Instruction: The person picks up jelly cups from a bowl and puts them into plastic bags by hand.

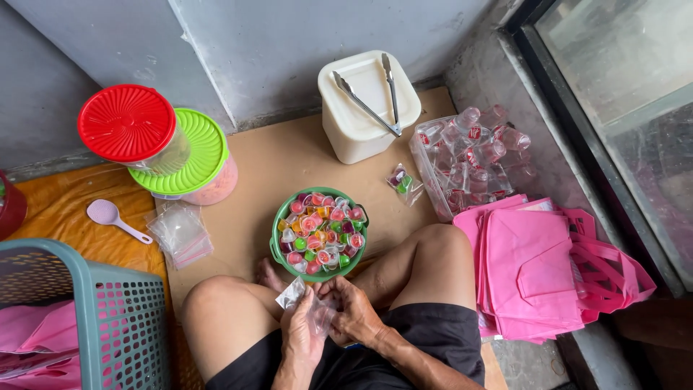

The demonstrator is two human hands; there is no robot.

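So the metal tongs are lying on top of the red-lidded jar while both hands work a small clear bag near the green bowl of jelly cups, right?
Not quite. In the head view the metal tongs lie on the white lidded container, not on the red-lidded jar. The rest holds: the left hand and right hand work a small clear bag near the green bowl.

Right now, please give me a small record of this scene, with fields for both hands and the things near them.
left hand: holds small clear plastic bag
right hand: grips the same bag
in front: green bowl full of colourful jelly cups
behind bowl: white tub with metal tongs on its lid
right side: pink bags
left side: purple spoon, teal basket
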